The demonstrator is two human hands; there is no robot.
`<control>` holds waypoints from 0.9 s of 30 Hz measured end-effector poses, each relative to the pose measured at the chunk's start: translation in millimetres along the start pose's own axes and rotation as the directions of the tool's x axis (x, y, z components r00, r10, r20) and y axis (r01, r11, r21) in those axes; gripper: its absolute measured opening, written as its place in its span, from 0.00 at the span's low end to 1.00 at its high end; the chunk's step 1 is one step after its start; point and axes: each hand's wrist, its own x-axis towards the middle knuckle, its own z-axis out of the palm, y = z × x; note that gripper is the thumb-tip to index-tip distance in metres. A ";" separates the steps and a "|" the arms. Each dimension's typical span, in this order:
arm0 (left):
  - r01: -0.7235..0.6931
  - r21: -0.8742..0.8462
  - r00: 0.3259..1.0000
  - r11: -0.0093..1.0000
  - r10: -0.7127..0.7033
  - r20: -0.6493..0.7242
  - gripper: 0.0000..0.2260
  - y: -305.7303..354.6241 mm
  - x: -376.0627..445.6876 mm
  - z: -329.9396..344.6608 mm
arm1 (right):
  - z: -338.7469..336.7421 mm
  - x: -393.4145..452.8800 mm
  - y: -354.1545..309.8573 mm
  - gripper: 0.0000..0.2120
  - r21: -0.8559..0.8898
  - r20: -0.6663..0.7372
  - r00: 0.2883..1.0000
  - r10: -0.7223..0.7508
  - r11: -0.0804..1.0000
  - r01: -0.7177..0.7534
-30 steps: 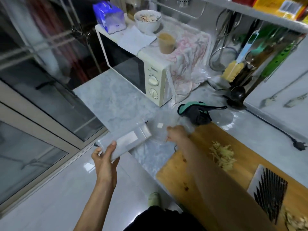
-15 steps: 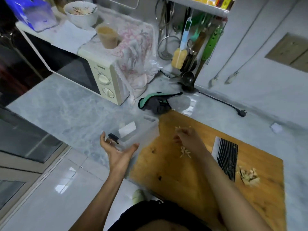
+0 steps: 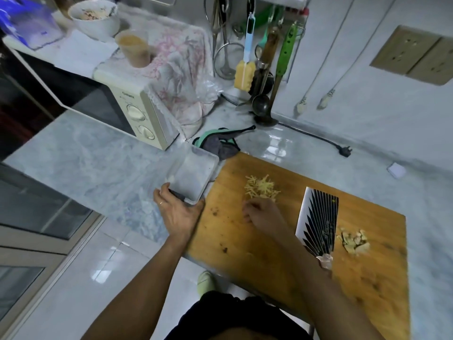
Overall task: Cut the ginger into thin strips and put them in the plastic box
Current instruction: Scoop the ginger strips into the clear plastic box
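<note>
A pile of thin yellow ginger strips [image 3: 261, 187] lies on the wooden cutting board [image 3: 367, 266]. My right hand [image 3: 262, 213] rests on the board just below the pile, fingers curled toward the strips; whether it pinches any I cannot tell. The clear plastic box [image 3: 193, 171] sits on the marble counter against the board's left edge. My left hand [image 3: 177, 211] grips the box's near corner. A cleaver [image 3: 318, 219] with a black-and-white patterned blade lies on the board to the right. Ginger scraps [image 3: 354, 240] sit beside the blade.
A cream microwave [image 3: 137, 111] stands at the back left, with a bowl [image 3: 94, 17] and a cup [image 3: 134, 49] on top. A dark cloth [image 3: 220, 146] lies behind the box. Utensils hang at the back wall, and a black power cord [image 3: 326, 141] runs along the counter.
My left hand has brought the box from the counter's front edge to the board's left side and set it down. My right hand moved from the box to the ginger strips.
</note>
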 end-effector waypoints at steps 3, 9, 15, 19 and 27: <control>0.040 0.000 0.998 0.999 -0.040 0.046 0.52 -3.8 -1.3 -6.5 | -0.6 -1.7 0.9 0.11 -0.002 0.023 1.000 -0.019 1.000 0.019; 0.121 -0.182 0.987 0.976 -0.138 -0.082 0.35 -0.8 -36.1 -30.3 | -20.6 -14.3 14.1 0.10 0.013 -0.084 0.996 0.001 1.000 0.000; 0.131 -0.402 0.988 0.906 -0.086 0.127 0.09 28.3 -64.9 -22.4 | -39.0 -37.7 36.2 0.09 -0.006 -0.184 0.983 -0.028 1.000 0.028; 0.061 -0.376 0.951 0.924 0.062 0.304 0.06 52.6 -68.3 -0.2 | -57.7 -58.8 63.1 0.11 -0.183 -0.262 0.965 0.004 0.982 -0.053; -0.034 -0.331 0.882 0.943 0.184 0.433 0.06 88.2 -91.0 56.4 | -85.3 -102.6 117.8 0.15 -0.305 -0.411 0.875 0.256 0.866 -0.397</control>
